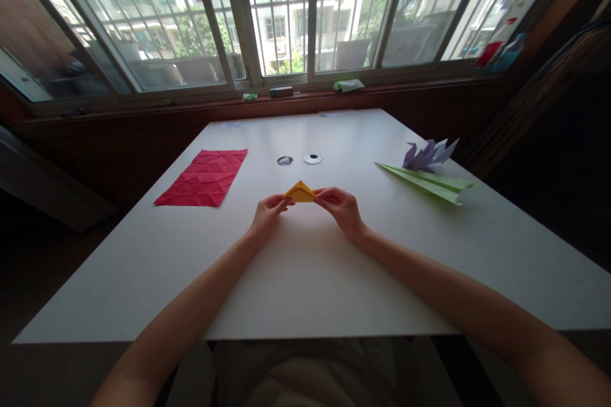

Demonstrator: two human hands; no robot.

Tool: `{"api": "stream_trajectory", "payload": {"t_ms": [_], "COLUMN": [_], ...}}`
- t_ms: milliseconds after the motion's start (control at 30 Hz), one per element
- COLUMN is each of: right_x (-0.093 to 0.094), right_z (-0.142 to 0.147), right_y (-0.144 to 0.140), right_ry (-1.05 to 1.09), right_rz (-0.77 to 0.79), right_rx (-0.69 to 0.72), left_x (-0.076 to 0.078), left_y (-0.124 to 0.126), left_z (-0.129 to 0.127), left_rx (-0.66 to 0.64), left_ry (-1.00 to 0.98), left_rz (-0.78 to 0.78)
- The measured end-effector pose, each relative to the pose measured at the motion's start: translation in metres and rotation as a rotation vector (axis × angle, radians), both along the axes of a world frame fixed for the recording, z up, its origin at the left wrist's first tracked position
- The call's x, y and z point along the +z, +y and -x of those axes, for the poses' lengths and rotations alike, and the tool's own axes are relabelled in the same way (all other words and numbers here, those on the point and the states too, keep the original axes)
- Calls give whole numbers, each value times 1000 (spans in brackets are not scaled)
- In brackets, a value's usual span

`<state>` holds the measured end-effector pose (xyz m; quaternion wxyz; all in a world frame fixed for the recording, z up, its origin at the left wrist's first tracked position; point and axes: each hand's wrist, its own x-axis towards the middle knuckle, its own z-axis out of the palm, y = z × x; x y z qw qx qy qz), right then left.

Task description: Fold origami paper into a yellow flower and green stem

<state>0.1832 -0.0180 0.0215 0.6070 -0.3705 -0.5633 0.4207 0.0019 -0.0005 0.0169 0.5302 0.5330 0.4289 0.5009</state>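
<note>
Between my two hands is a small piece of folded yellow paper [301, 193], shaped like a low triangle with its point away from me. My left hand [270, 211] pinches its left corner between thumb and fingers. At the right corner, my right hand [342, 208] grips it the same way. The paper is held just over the white table [305, 280]; whether it touches the top I cannot tell. Just beyond it lie two round inserts in the table, a silvery one [285, 161] and one with a dark hole [312, 158].
A creased red paper sheet [203, 178] lies to the left. On the right are a green paper plane [429, 183] and a purple folded paper figure [429, 155]. Small packets, among them a green-white one [348, 85], rest on the sill under the barred window [310, 19].
</note>
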Motion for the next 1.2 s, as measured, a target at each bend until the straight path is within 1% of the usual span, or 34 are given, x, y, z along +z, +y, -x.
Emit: {"api": "stream_trajectory", "payload": {"t_ms": [67,167,233,333,533,667,833,933,1033,1200], "right_x": [-2,-4,-5,-5,-3,-5,-3,-4,-5,-6], "right_z": [0,0,0,-1,-1,-1,-1,0,0,0], "right_y": [1,3,4,4,3,2,-1,-1,-1,0], "right_ry": [-8,-55,-85,-132,-251,-302,-352,-357,-359,-365], "right_rz": [2,15,21,14,-83,-145,-191,-183,-141,-96], "right_rx": [5,-30,-38,-8,-59,-84,-68,-58,-54,-76], "left_x": [1,3,3,2,0,1,1,-1,-2,1], "left_y": [-1,-2,-2,-1,-3,-5,-5,-3,-2,-4], "left_z": [0,0,0,0,-4,-5,-5,-4,-2,-2], "left_rx": [17,30,13,-21,-91,-101,-102,-100,-104,-110], "left_ry": [-9,-7,7,39,95,80,70,60,64,113], "left_rz": [-6,-24,-40,-62,-150,-163,-166,-162,-165,-193]}}
